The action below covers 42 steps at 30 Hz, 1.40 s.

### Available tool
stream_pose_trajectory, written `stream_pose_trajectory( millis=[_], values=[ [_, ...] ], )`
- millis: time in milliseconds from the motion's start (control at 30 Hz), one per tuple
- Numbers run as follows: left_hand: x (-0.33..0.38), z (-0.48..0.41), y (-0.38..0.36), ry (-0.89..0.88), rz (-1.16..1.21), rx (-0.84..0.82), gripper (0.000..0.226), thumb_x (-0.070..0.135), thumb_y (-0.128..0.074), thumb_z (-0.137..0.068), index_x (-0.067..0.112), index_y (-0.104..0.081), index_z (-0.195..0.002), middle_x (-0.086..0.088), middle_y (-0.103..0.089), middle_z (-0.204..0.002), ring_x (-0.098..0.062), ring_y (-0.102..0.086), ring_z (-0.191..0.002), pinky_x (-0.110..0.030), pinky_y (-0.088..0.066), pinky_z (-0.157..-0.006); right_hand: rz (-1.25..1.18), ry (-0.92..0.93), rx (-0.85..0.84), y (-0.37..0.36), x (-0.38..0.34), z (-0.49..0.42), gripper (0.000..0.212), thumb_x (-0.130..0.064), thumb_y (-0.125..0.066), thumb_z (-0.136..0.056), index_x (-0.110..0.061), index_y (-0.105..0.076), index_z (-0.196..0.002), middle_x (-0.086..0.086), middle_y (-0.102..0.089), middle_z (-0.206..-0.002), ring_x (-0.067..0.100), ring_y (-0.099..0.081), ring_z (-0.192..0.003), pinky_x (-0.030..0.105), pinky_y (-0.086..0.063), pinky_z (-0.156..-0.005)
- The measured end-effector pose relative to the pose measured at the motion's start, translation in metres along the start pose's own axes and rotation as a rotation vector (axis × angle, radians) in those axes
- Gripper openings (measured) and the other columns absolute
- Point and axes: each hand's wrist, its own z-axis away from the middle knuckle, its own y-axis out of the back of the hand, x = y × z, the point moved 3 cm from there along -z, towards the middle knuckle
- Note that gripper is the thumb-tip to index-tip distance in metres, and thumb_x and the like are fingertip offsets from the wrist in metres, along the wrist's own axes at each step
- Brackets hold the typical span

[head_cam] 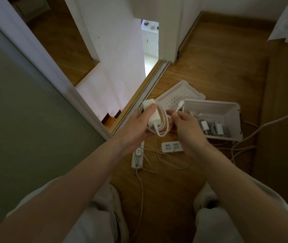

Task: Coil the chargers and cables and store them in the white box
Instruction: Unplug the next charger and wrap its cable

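We hold the charger (151, 114) in our left hand (137, 126) with its cable (163, 128) looped around it. Just to the right, our right hand (188, 128) pinches the plug end (180, 104). Behind the hands, the lid (174, 94) lies on the floor (218, 67), and the box (210, 106) sits to its right with other chargers (218, 128) in it. One power strip (172, 147) lies in front of the box, and a second strip (137, 158) lies further left.

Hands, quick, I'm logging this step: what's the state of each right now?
Left hand: closed round the charger and its coiled cable.
Right hand: closed, pinching the cable's plug.
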Motion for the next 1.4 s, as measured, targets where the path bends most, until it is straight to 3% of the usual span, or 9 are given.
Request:
stream_pose_trajectory(
  millis=[67, 367, 467, 567, 700, 800, 933, 1200, 1400],
  values=[
    [0.002, 0.002, -0.004, -0.021, -0.032, -0.010, 0.034, 0.032, -0.045, -0.095, 0.015, -0.044, -0.124, -0.015, -0.060, -0.111, -0.021, -0.065, -0.091, -0.034, -0.057, -0.081, 0.091, -0.020, -0.039, 0.000, 0.001, -0.003, 0.031, -0.018, -0.038, -0.100, 0.004, -0.058, -0.109, 0.012, -0.058, -0.080, 0.014, -0.055, -0.060, 0.022, -0.047, -0.057],
    [0.003, -0.004, 0.002, 0.005, 0.025, 0.109, 0.031, 0.031, -0.038, -0.098, 0.012, -0.047, -0.121, -0.010, -0.059, -0.094, -0.015, -0.063, -0.072, -0.029, -0.055, -0.065, 0.542, 0.148, -0.056, 0.004, -0.002, 0.001, 0.024, -0.006, -0.038, -0.098, -0.016, -0.059, -0.104, 0.003, -0.057, -0.072, 0.012, -0.052, -0.059, 0.024, -0.045, -0.054],
    [0.007, 0.000, -0.001, -0.013, 0.040, 0.047, 0.029, 0.036, -0.032, -0.099, 0.016, -0.052, -0.106, -0.006, -0.061, -0.081, -0.011, -0.063, -0.063, -0.027, -0.053, -0.060, 0.460, 0.183, -0.050, 0.006, -0.003, 0.000, 0.024, -0.006, -0.039, -0.098, -0.015, -0.061, -0.099, 0.004, -0.058, -0.074, 0.011, -0.054, -0.062, 0.019, -0.049, -0.057],
    [0.007, 0.004, -0.005, 0.007, 0.037, -0.004, 0.039, 0.042, -0.029, -0.099, 0.013, -0.051, -0.112, -0.005, -0.062, -0.076, -0.010, -0.064, -0.059, -0.026, -0.053, -0.055, 0.273, 0.198, -0.098, 0.005, -0.003, 0.000, 0.024, -0.003, -0.042, -0.096, -0.010, -0.064, -0.097, 0.003, -0.060, -0.074, 0.006, -0.057, -0.065, 0.012, -0.049, -0.059],
    [0.009, 0.007, -0.004, 0.030, 0.089, -0.032, 0.039, 0.044, -0.030, -0.098, 0.014, -0.055, -0.103, -0.006, -0.065, -0.076, -0.014, -0.064, -0.066, -0.030, -0.056, -0.064, 0.116, 0.205, -0.107, 0.007, -0.002, 0.002, 0.021, -0.002, -0.049, -0.092, -0.009, -0.064, -0.105, -0.001, -0.066, -0.076, -0.003, -0.063, -0.064, 0.009, -0.049, -0.061],
    [0.008, 0.010, -0.003, 0.051, 0.077, -0.051, 0.039, 0.044, -0.032, -0.098, 0.014, -0.057, -0.097, -0.004, -0.068, -0.069, -0.015, -0.065, -0.066, -0.030, -0.055, -0.067, 0.235, 0.282, -0.108, 0.009, -0.003, 0.005, 0.011, -0.005, -0.055, -0.089, -0.011, -0.063, -0.093, -0.001, -0.069, -0.075, 0.002, -0.067, -0.069, 0.014, -0.050, -0.064],
    [0.001, 0.010, -0.002, 0.007, -0.046, 0.039, 0.035, 0.043, -0.033, -0.097, 0.018, -0.049, -0.114, -0.012, -0.059, -0.096, -0.019, -0.061, -0.076, -0.031, -0.055, -0.065, 0.513, 0.401, -0.180, 0.006, 0.001, 0.013, 0.010, -0.007, -0.059, -0.088, -0.016, -0.065, -0.086, -0.003, -0.072, -0.078, 0.006, -0.069, -0.074, 0.028, -0.056, -0.076],
    [0.003, 0.009, -0.006, -0.207, -0.180, 0.093, 0.013, 0.039, -0.031, -0.099, 0.037, -0.044, -0.099, -0.002, -0.055, -0.101, -0.012, -0.061, -0.078, -0.019, -0.052, -0.057, 0.379, 0.360, -0.033, 0.010, 0.002, 0.012, 0.010, -0.011, -0.058, -0.089, -0.019, -0.063, -0.088, -0.001, -0.066, -0.078, 0.020, -0.065, -0.075, 0.031, -0.057, -0.070],
    [0.003, 0.012, -0.005, -0.309, -0.231, 0.134, 0.013, 0.035, -0.033, -0.100, 0.038, -0.043, -0.106, 0.007, -0.054, -0.097, 0.005, -0.062, -0.071, -0.016, -0.053, -0.058, 0.376, 0.256, -0.341, 0.018, 0.002, 0.005, 0.012, -0.007, -0.054, -0.089, -0.010, -0.066, -0.091, 0.007, -0.070, -0.079, 0.019, -0.065, -0.071, 0.029, -0.053, -0.069]
  ],
)
